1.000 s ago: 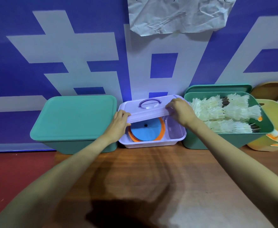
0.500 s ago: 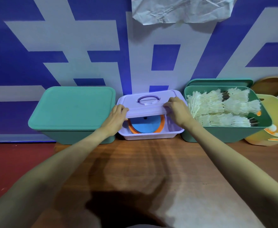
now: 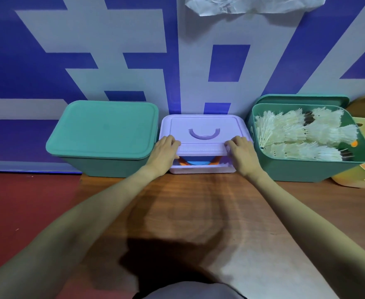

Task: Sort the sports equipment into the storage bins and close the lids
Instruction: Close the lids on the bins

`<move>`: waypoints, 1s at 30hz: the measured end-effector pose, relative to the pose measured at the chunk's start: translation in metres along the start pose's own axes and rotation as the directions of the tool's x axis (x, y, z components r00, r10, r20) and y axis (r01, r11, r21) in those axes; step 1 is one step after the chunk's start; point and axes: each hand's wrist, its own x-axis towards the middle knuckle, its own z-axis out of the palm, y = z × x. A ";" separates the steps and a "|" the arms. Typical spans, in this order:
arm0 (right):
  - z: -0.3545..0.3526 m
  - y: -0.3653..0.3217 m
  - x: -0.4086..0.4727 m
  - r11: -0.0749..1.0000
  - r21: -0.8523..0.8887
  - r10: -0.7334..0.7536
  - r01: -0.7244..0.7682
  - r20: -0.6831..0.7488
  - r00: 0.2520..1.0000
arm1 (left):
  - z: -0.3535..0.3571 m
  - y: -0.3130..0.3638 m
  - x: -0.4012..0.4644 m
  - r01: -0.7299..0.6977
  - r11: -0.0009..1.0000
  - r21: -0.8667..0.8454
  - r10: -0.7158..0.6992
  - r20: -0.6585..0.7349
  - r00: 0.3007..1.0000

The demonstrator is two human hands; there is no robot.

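Above and beyond the fingers, the blue wall banner carries large pale character strokes, cropped and not legible; the bins show no readable labels or numbers

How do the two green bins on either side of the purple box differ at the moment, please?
The left green bin has its lid seated flat, hiding its contents; the right green bin is open, its lid propped behind it against the wall. The right bin visibly holds white shuttlecocks; nothing shows in the left one. Both share the same teal colour and tapered shape, and neither is being touched.
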 end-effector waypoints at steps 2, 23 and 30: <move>0.004 0.001 -0.002 0.999 0.005 -0.032 0.032 0.003 0.999 | 0.004 0.000 -0.004 0.036 0.998 -0.052 -0.035 0.013 0.999; 0.015 0.010 -0.014 0.990 -0.086 -0.101 0.111 0.106 0.989 | 0.024 0.001 -0.026 0.034 0.998 -0.047 -0.026 0.171 0.985; 0.014 0.007 -0.019 0.985 -0.120 -0.109 0.122 0.107 0.988 | 0.034 0.007 -0.030 0.049 0.994 0.093 -0.065 0.182 0.981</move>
